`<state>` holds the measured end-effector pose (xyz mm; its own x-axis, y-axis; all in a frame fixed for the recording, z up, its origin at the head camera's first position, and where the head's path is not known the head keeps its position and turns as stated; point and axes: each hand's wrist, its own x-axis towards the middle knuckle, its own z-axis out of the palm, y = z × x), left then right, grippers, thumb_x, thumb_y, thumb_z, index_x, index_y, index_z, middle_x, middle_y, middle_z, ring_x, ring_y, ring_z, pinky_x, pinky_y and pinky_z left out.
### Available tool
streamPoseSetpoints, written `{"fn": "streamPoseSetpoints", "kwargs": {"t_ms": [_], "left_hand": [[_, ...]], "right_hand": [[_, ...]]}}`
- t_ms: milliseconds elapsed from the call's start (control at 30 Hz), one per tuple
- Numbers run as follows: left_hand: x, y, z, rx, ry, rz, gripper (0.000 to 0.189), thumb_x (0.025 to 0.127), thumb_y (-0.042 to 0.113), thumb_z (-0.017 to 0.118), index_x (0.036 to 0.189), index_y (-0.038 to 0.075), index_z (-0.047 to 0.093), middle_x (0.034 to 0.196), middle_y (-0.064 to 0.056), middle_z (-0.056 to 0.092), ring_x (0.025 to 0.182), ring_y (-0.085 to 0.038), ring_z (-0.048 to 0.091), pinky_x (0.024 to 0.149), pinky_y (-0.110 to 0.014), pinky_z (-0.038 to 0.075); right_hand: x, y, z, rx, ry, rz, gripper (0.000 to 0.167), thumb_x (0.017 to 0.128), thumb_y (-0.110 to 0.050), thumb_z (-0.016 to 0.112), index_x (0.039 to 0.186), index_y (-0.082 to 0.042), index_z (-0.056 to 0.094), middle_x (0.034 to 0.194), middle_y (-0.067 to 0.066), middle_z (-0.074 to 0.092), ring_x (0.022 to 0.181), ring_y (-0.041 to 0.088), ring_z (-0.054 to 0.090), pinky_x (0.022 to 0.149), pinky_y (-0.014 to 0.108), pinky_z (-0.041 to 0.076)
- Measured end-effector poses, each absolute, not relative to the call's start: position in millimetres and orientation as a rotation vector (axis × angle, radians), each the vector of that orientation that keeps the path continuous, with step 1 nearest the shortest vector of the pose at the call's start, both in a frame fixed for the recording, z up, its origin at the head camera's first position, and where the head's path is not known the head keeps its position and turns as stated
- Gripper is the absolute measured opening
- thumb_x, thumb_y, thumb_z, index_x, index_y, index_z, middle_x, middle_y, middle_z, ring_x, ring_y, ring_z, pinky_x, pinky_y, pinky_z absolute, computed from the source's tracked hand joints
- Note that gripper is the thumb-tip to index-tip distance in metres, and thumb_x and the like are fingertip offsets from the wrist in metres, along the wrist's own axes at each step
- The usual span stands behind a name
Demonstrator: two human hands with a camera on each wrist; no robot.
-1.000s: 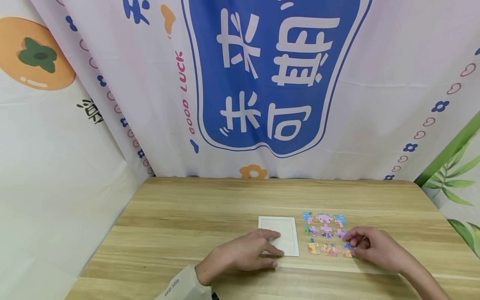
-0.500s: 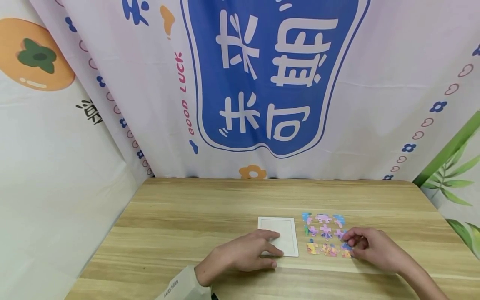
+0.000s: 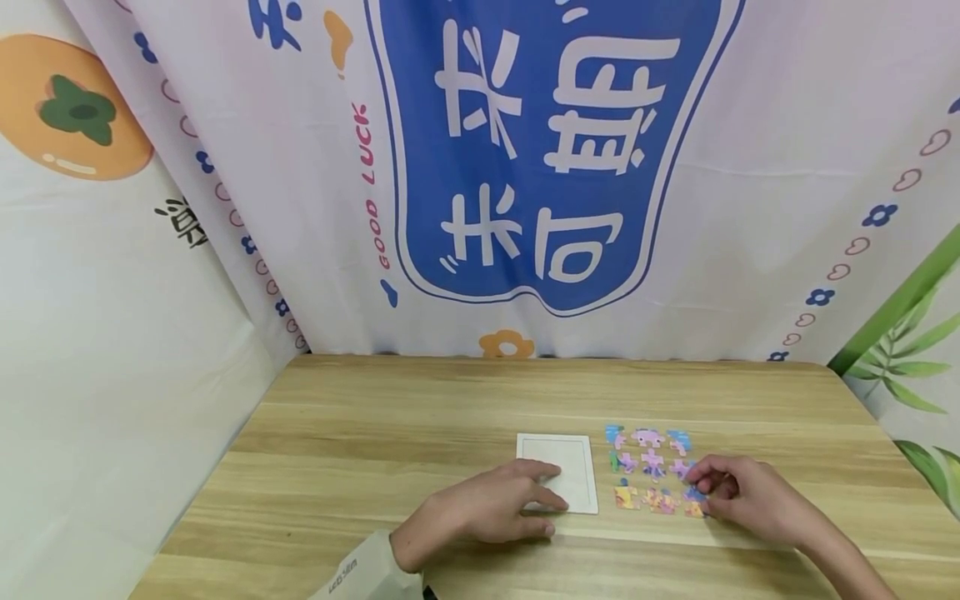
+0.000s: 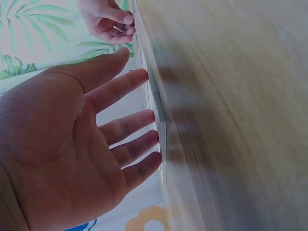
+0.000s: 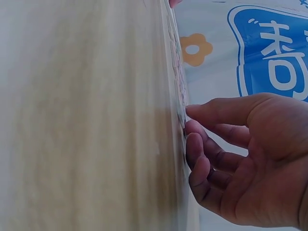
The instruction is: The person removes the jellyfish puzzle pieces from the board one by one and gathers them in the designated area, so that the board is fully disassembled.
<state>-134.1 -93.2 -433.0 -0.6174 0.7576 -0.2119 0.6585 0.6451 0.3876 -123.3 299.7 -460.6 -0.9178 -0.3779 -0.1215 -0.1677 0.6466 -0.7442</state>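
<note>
A white square puzzle board (image 3: 576, 467) with a thin line near its border lies flat on the table. My left hand (image 3: 501, 503) reaches over its left side, fingers extended; in the left wrist view the fingertips (image 4: 153, 137) touch the board. To the right of the board lie several colourful jigsaw pieces (image 3: 652, 460) in three rows, with small gaps between them. My right hand (image 3: 757, 500) rests at the right edge of the pieces. Its fingers are loosely bent, with thumb and index finger touching or just beside the rightmost pieces. I see no piece lifted between them.
The wooden table (image 3: 375, 442) extends to the left and behind the board. A printed white curtain (image 3: 720, 275) with a blue panel hangs along the back edge. White cloth (image 3: 112, 375) lines the left side.
</note>
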Motion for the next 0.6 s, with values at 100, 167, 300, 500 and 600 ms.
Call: {"fn": "streamPoseSetpoints", "kwargs": {"t_ms": [100, 167, 300, 500, 600], "left_hand": [[-133.8, -93.4, -433.6, 1.144, 2.511, 0.364, 0.037, 0.105, 0.043, 0.069, 0.14, 0.032, 0.072, 0.168, -0.001, 0.048, 0.158, -0.021, 0.042, 0.128, -0.041, 0.041], [-133.4, -93.4, -434.1, 1.154, 2.512, 0.348, 0.038, 0.105, 0.043, 0.069, 0.141, 0.032, 0.072, 0.168, -0.001, 0.047, 0.158, -0.021, 0.042, 0.129, -0.041, 0.04], [-132.1, -94.3, -433.7, 1.161, 2.509, 0.322, 0.043, 0.106, 0.045, 0.068, 0.146, 0.031, 0.068, 0.17, -0.002, 0.045, 0.16, -0.021, 0.039, 0.129, -0.042, 0.039], [-132.2, -102.1, -429.4, 1.176, 2.576, 0.323, 0.051, 0.108, 0.046, 0.064, 0.154, 0.026, 0.06, 0.171, -0.004, 0.044, 0.16, -0.024, 0.039, 0.13, -0.042, 0.039], [-133.8, -113.7, -427.6, 1.142, 2.657, 0.339, 0.054, 0.107, 0.045, 0.065, 0.156, 0.023, 0.059, 0.17, -0.007, 0.045, 0.159, -0.026, 0.042, 0.128, -0.044, 0.041]], "right_hand": [[-121.5, 298.9, -460.0, -0.434, 2.652, -1.119, 0.02, 0.096, -0.006, 0.075, 0.116, -0.006, 0.074, 0.098, 0.003, 0.07, 0.078, 0.0, 0.058, 0.067, 0.021, 0.054], [-119.3, 297.8, -458.9, -0.438, 2.716, -1.096, 0.018, 0.097, -0.008, 0.075, 0.115, -0.006, 0.075, 0.098, 0.001, 0.071, 0.079, -0.002, 0.059, 0.068, 0.021, 0.056], [-115.8, 294.7, -454.5, -0.413, 2.872, -1.016, 0.017, 0.098, -0.01, 0.076, 0.115, -0.006, 0.076, 0.098, -0.004, 0.074, 0.083, -0.006, 0.06, 0.071, 0.021, 0.057], [-110.7, 290.3, -442.7, -0.359, 3.105, -0.818, 0.015, 0.101, -0.016, 0.074, 0.115, -0.011, 0.078, 0.103, -0.002, 0.076, 0.09, 0.007, 0.067, 0.071, 0.028, 0.057], [-105.3, 289.4, -437.9, -0.341, 3.182, -0.733, 0.022, 0.103, -0.022, 0.073, 0.12, -0.008, 0.077, 0.115, 0.011, 0.077, 0.102, 0.031, 0.073, 0.08, 0.048, 0.062]]}}
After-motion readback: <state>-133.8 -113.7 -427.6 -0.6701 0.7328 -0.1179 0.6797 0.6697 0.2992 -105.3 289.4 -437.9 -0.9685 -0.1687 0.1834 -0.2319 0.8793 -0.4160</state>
